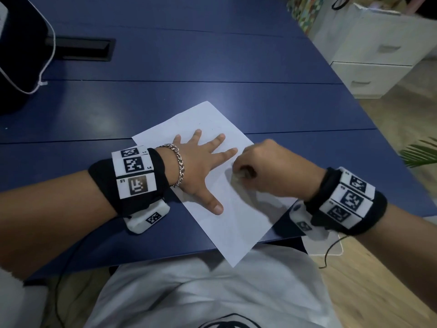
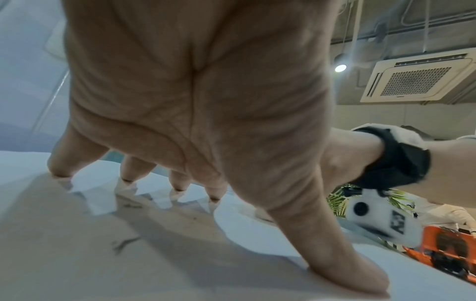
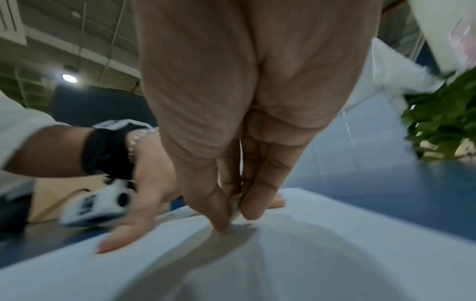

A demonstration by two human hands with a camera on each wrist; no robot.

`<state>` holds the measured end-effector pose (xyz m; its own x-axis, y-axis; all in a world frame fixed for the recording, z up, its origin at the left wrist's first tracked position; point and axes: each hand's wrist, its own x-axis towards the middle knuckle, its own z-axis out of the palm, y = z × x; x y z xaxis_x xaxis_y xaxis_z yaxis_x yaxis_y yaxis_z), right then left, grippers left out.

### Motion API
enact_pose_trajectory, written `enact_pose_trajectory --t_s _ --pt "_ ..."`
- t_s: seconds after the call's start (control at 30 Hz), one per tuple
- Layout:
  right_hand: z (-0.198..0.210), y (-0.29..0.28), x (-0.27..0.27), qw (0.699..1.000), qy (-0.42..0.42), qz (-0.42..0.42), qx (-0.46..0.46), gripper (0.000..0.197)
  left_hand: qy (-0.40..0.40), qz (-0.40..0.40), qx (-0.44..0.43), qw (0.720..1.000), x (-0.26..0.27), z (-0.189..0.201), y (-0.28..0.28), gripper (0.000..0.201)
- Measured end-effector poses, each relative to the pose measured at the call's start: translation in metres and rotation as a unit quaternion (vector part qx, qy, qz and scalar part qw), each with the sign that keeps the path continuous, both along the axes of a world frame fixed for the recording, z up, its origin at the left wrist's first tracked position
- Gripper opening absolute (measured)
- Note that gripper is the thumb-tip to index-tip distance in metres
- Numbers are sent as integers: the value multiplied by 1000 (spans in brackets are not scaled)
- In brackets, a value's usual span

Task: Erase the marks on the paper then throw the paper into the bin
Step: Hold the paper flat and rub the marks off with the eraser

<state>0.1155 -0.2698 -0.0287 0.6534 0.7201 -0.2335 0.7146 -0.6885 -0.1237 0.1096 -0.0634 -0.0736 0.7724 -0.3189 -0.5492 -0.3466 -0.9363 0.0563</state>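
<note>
1. My left hand [image 1: 197, 166] lay spread flat, pinning the one paper [image 1: 236, 223] to the blue table [image 1: 165, 110].
2. My right hand [image 1: 267, 169] pinched what seemed an eraser [image 3: 235, 206], rubbing.
3. Hard strokes might have crumpled the sheet.
4. Two faint marks [image 2: 125, 243] showed; no bin.

One sheet of paper [image 1: 233, 216] on one blue table [image 1: 212, 60]; two hands on it, left hand [image 1: 201, 166] and right hand [image 1: 267, 169], with one small pale eraser [image 3: 235, 209] pinched in the right. Two black wrist bands, one on the left wrist [image 1: 132, 178] and one on the right wrist [image 1: 347, 204], each with one white camera under it, plus one chain bracelet [image 1: 178, 162]. Also one white drawer unit [image 1: 378, 60] showing two drawer fronts, one dark bag [image 1: 21, 43] with a cord, one potted plant [image 3: 443, 114], one ceiling air-conditioner unit [image 2: 417, 79], and a couple of faint pencil marks [image 2: 123, 243] on the sheet.
</note>
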Motion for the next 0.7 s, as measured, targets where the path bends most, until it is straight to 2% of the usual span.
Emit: enact_pose_trajectory --t_s 0.1,0.23,0.37,0.43,0.53,0.7 --pt "-3 2 -7 1000 -20 -16 11 11 0 0 7 1000 1 0 -1 148" --pt "-4 4 -24 999 37 26 -3 13 4 1 10 1000 0 2 -2 146" --pt "-5 -12 3 998 -18 -51 21 8 3 3 10 1000 0 2 -1 146" --pt "-7 -6 -11 999 -18 -29 20 10 5 4 13 1000 0 2 -1 146" --pt "-5 5 -34 999 40 34 3 14 4 0 16 1000 0 2 -2 147" --pt "-2 1 4 999 -26 -26 12 11 3 -2 12 1000 1 1 0 148"
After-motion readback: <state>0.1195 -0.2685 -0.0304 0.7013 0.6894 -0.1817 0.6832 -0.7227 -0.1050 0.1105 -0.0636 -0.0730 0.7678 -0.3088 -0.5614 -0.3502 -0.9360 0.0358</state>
